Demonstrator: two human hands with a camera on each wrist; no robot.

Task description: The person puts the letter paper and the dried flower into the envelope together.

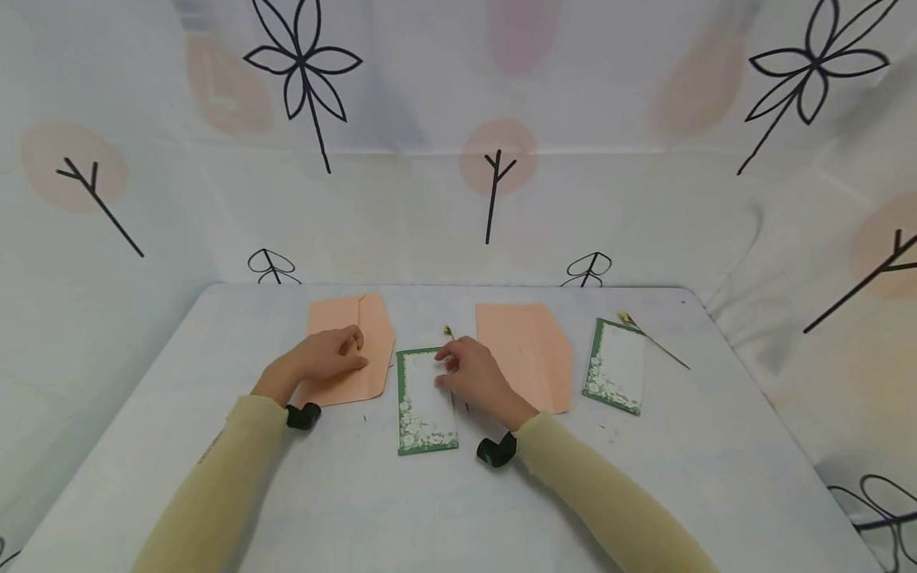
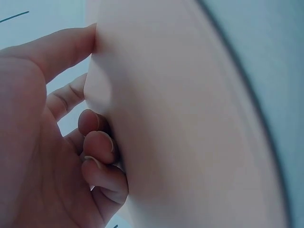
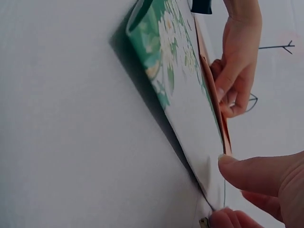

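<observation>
A pale, bluish-white desk (image 1: 358, 501) fills the lower view, its surface faintly mottled, with a few dark specks (image 1: 364, 418) on it; a white cloth backdrop (image 1: 408, 199) rises behind and at both sides, printed with black outline flowers (image 1: 301, 60), bare twigs (image 1: 491, 207) and soft peach blotches (image 1: 251, 103); a horizontal crease crosses its back.

The left envelope (image 1: 376, 334) is plain peach paper with a pointed flap side facing right; the left hand (image 1: 325, 356) lies over it, fingers loosely bent and touching the paper, thumb apart from forefinger, its grip relaxed around nothing. The centre card (image 1: 423, 398) lies flat on the desk between the left envelope and the matching right envelope (image 1: 516, 358); it is white, edged in green, with white blooms and leaves thickest along its near end; the right wrist view shows a rounded fold at one corner.

Over the card's right side is the right hand (image 1: 476, 374), thumb and bent fingers parted, its grip released; a small dried flower (image 1: 447, 330) shows just beyond the fingertips. Farther right lie a second green-edged card (image 1: 616, 366) and another dried flower (image 1: 641, 331), its thin stem slanting away from the card.
</observation>
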